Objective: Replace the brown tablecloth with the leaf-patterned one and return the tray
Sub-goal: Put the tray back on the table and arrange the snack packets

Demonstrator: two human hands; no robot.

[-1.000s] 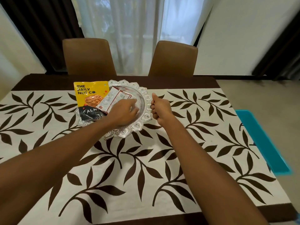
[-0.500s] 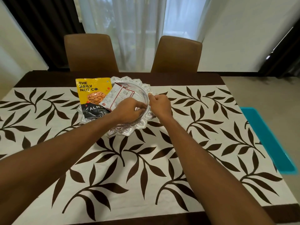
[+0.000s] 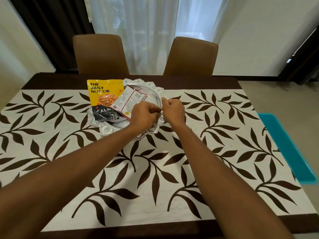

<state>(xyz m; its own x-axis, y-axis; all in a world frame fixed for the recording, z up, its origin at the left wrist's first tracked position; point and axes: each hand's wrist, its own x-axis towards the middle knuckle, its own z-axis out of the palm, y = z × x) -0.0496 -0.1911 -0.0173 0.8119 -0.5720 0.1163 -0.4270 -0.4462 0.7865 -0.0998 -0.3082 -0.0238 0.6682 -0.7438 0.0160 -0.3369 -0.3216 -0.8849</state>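
The leaf-patterned tablecloth point(image 3: 172, 169), white with dark brown leaves, lies flat over the table. A round silver tray point(image 3: 107, 131) with a scalloped rim stands on it at the far middle. On the tray lie a yellow almond packet point(image 3: 103, 94) and a white-and-red packet point(image 3: 128, 100). Both hands meet at the tray's right rim. My right hand point(image 3: 173, 112) grips the rim from outside, thumb on top. My left hand point(image 3: 144, 116) reaches over the tray's inside, its curled fingers pinching the same stretch of rim. A dark brown strip point(image 3: 57, 81) shows beyond the cloth's far edge.
Two brown chairs point(image 3: 101, 54) point(image 3: 190, 57) stand at the table's far side, before white curtains. A teal flat object point(image 3: 286, 147) lies on the floor past the table's right edge. A dark brown band runs along the near edge.
My right hand moved left from beside the tray onto its rim. My left hand slid right from the tray's middle to the same rim. The tray and packets have stayed in place.
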